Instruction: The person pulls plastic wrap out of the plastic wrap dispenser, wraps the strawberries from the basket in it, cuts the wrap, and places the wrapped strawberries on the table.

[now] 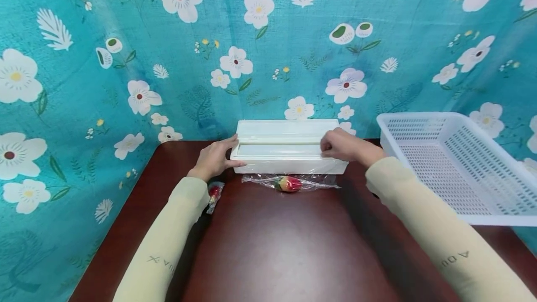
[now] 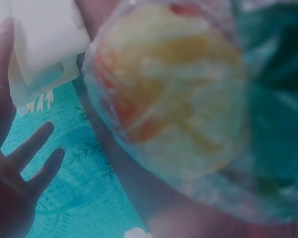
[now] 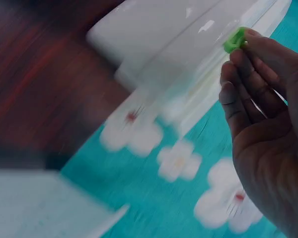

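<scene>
A long white cling film dispenser (image 1: 289, 167) stands on the table by the floral cloth, clear film hanging over its front. My left hand (image 1: 214, 158) rests on its left end, thumb along the front edge and fingers spread straight. At the right end my right hand (image 1: 341, 146) pinches a small green slider (image 3: 234, 40) between thumb and fingertips, along the dispenser's top. In front lies a red-and-yellow fruit (image 1: 289, 183) with green leaves, in clear film stretched out to both sides. Beside my left wrist lies another film-wrapped red fruit (image 1: 215, 194).
A white perforated plastic basket (image 1: 398, 150) stands at the right of the dark wooden table (image 1: 277, 246). Behind the table hangs a turquoise floral cloth (image 1: 268, 87). A wrapped yellow-and-red fruit (image 2: 174, 94) fills much of the left wrist view, blurred.
</scene>
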`<act>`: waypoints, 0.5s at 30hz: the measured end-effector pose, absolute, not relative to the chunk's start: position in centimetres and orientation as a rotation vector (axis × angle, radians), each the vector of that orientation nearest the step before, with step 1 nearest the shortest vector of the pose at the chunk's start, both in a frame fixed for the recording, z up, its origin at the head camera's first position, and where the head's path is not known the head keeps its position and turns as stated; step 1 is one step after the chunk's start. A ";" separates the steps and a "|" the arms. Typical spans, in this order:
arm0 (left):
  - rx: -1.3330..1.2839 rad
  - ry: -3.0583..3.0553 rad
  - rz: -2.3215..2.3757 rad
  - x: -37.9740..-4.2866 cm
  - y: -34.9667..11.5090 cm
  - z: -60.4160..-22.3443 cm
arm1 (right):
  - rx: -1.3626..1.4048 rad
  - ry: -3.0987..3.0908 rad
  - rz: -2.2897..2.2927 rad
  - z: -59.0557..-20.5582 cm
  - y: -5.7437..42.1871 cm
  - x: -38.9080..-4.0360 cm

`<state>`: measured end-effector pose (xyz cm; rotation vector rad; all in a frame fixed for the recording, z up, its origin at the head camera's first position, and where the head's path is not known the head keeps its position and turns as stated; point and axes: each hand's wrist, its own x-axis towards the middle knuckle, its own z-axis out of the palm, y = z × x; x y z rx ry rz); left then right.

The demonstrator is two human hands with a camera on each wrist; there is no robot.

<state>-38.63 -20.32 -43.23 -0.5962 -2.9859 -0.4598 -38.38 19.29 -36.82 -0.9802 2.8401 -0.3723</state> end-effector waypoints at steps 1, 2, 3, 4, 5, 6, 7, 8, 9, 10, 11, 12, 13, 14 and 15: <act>-0.586 -2.987 -0.455 -38.5 -20.6 -43.3 | -0.952 2.846 -0.366 -36.8 20.0 -38.2; -0.576 -2.986 -0.450 -38.5 -20.7 -43.3 | -0.932 2.851 -0.361 -36.8 20.7 -38.0; -0.569 -2.985 -0.451 -38.4 -20.9 -43.3 | -0.918 2.854 -0.360 -36.7 21.2 -37.9; -0.564 -2.985 -0.455 -38.4 -20.9 -43.3 | -0.911 2.854 -0.359 -36.6 21.7 -37.8; -0.566 -2.989 -0.457 -38.4 -20.9 -43.3 | -0.903 2.857 -0.350 -36.6 22.1 -37.7; -0.570 -2.993 -0.456 -38.3 -20.9 -43.3 | -0.891 2.857 -0.346 -36.6 22.5 -37.6; -0.579 -2.997 -0.457 -38.3 -20.8 -43.3 | -0.886 2.856 -0.347 -36.5 22.9 -37.6; -0.587 -2.999 -0.459 -38.2 -20.6 -43.3 | -0.881 2.859 -0.343 -36.5 23.2 -37.5; -0.590 -3.003 -0.460 -38.2 -20.5 -43.3 | -0.875 2.861 -0.344 -36.5 23.5 -37.4; -0.596 -3.002 -0.462 -38.1 -20.4 -43.2 | -0.872 2.866 -0.342 -36.5 23.7 -37.4; -0.598 -3.002 -0.462 -38.0 -20.3 -43.2 | -0.865 2.871 -0.343 -36.5 23.9 -37.3; -0.601 -3.000 -0.460 -38.0 -20.2 -43.1 | -0.860 2.873 -0.354 -36.5 24.1 -37.2; -0.594 -3.003 -0.463 -37.9 -20.2 -43.1 | -0.864 2.873 -0.363 -36.4 24.1 -37.2; -0.585 -3.010 -0.469 -37.8 -20.2 -43.1 | -0.861 2.872 -0.371 -36.4 24.0 -37.2; -0.574 -3.021 -0.474 -37.8 -20.2 -43.0 | -0.855 2.871 -0.374 -36.4 24.0 -37.2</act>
